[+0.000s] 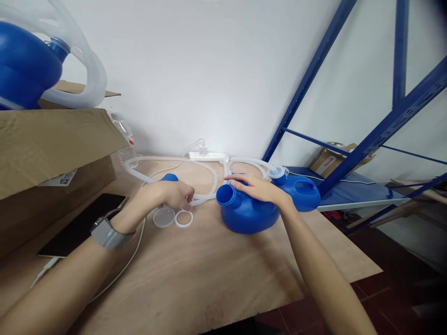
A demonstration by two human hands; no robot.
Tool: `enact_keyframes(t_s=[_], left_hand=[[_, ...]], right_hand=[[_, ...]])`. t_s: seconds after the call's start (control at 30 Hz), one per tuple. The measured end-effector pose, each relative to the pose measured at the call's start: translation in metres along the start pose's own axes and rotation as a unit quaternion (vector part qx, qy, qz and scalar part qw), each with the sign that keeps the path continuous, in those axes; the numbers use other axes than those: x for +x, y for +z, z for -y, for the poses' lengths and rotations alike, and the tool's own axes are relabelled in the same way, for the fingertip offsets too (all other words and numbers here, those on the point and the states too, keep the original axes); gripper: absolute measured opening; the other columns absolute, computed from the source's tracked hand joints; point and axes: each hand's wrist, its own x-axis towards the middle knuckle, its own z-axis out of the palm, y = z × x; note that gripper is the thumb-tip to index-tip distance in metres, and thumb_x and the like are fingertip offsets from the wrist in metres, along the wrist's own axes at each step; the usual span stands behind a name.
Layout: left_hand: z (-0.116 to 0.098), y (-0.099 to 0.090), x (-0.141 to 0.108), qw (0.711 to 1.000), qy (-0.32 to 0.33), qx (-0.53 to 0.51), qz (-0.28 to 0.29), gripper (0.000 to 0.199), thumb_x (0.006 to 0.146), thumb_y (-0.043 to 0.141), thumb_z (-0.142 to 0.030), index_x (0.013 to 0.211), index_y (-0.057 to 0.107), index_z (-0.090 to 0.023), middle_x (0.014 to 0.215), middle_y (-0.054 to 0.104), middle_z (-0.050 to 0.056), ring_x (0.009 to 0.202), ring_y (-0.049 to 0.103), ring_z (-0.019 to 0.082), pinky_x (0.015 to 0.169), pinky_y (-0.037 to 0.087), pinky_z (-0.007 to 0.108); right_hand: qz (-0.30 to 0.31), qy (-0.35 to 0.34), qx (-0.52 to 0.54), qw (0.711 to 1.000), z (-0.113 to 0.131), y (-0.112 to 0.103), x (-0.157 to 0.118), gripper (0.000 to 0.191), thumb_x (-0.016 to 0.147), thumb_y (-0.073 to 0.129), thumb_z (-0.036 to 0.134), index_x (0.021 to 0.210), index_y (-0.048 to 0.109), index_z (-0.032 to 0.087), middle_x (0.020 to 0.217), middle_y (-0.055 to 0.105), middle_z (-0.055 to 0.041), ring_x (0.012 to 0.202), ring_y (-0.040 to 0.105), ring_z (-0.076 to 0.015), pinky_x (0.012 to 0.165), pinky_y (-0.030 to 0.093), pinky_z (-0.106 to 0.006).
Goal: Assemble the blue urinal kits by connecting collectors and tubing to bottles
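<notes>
A blue plastic bottle [246,218] with a wide uncapped mouth lies on the table, its mouth facing left. My right hand [256,187] rests over its top, fingers reaching along it toward the neck; the part under the palm is hidden. My left hand [176,194] is closed, its fingertips pinched together beside a clear flexible tube [206,199]. What they hold, if anything, is hidden. Just below the left hand lie a translucent round cap [164,217] and a white sealing ring [184,218]. Behind that hand a blue piece [169,177] shows partly.
A second blue bottle [302,193] with a capped tube lies at right. Behind stands a power strip [208,156]. At left are a phone [84,225], a cardboard box [52,153] topped by another blue bottle [28,65], and a clear water bottle [125,139]. A blue metal rack [303,79] stands right.
</notes>
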Motion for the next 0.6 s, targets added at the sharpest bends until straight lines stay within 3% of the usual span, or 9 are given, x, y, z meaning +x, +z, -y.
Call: enact_keyframes(t_s=[0.17, 0.2, 0.27, 0.33, 0.43, 0.53, 0.6], left_hand=[[-0.016, 0.035, -0.018, 0.995, 0.013, 0.089, -0.033, 0.026, 0.087, 0.056, -0.021, 0.105, 0.075, -0.017, 0.101, 0.077, 0.016, 0.083, 0.072, 0.032, 0.074, 0.055, 0.043], [-0.015, 0.046, -0.021, 0.993, 0.03, 0.106, -0.045, 0.027, 0.09, 0.052, -0.016, 0.102, 0.076, -0.016, 0.103, 0.077, 0.017, 0.088, 0.073, 0.032, 0.078, 0.054, 0.043], [-0.008, 0.068, -0.026, 0.97, 0.113, 0.173, -0.126, 0.026, 0.092, 0.051, -0.013, 0.104, 0.075, -0.015, 0.114, 0.075, 0.019, 0.104, 0.07, 0.035, 0.083, 0.054, 0.042], [0.003, 0.086, -0.03, 0.952, 0.15, 0.196, -0.179, 0.029, 0.095, 0.049, -0.011, 0.113, 0.072, -0.018, 0.12, 0.073, 0.015, 0.111, 0.068, 0.033, 0.088, 0.053, 0.041], [0.017, 0.102, -0.032, 0.94, 0.178, 0.19, -0.222, 0.034, 0.1, 0.043, -0.009, 0.122, 0.067, -0.021, 0.126, 0.072, 0.012, 0.12, 0.066, 0.03, 0.097, 0.051, 0.042], [0.019, 0.112, -0.034, 0.935, 0.223, 0.15, -0.231, 0.024, 0.102, 0.048, -0.017, 0.115, 0.067, -0.021, 0.14, 0.066, 0.013, 0.123, 0.066, 0.029, 0.1, 0.051, 0.042], [0.015, 0.116, -0.034, 0.929, 0.252, 0.106, -0.249, 0.017, 0.102, 0.051, -0.021, 0.105, 0.068, -0.021, 0.139, 0.068, 0.011, 0.116, 0.069, 0.027, 0.098, 0.052, 0.04]], right_hand=[[-0.044, -0.066, -0.034, 0.996, 0.014, 0.008, -0.004, 0.047, 0.1, 0.058, 0.059, 0.13, 0.072, 0.024, 0.113, 0.08, -0.007, 0.108, 0.074, -0.0289, 0.098, 0.053, -0.045], [-0.056, -0.082, -0.057, 0.993, 0.017, 0.012, -0.004, 0.05, 0.097, 0.063, 0.061, 0.127, 0.073, 0.022, 0.109, 0.08, -0.0079, 0.103, 0.074, -0.0293, 0.095, 0.053, -0.044], [-0.082, -0.111, -0.121, 0.983, 0.023, 0.021, -0.007, 0.06, 0.089, 0.071, 0.068, 0.122, 0.074, 0.018, 0.105, 0.08, -0.0109, 0.098, 0.075, -0.0314, 0.089, 0.053, -0.044], [-0.104, -0.132, -0.172, 0.971, 0.031, 0.031, -0.01, 0.07, 0.082, 0.074, 0.075, 0.117, 0.074, 0.015, 0.104, 0.079, -0.0141, 0.096, 0.074, -0.0341, 0.085, 0.053, -0.044], [-0.139, -0.152, -0.185, 0.961, 0.04, 0.045, -0.016, 0.076, 0.082, 0.074, 0.076, 0.125, 0.07, 0.013, 0.11, 0.079, -0.0167, 0.1, 0.074, -0.0352, 0.089, 0.054, -0.045], [-0.162, -0.16, -0.153, 0.962, 0.043, 0.055, -0.02, 0.07, 0.088, 0.072, 0.069, 0.133, 0.065, 0.015, 0.115, 0.078, -0.015, 0.102, 0.074, -0.0324, 0.09, 0.055, -0.043], [-0.166, -0.153, -0.136, 0.965, 0.042, 0.058, -0.021, 0.062, 0.091, 0.072, 0.066, 0.129, 0.066, 0.017, 0.115, 0.079, -0.0133, 0.1, 0.074, -0.031, 0.088, 0.056, -0.042]])
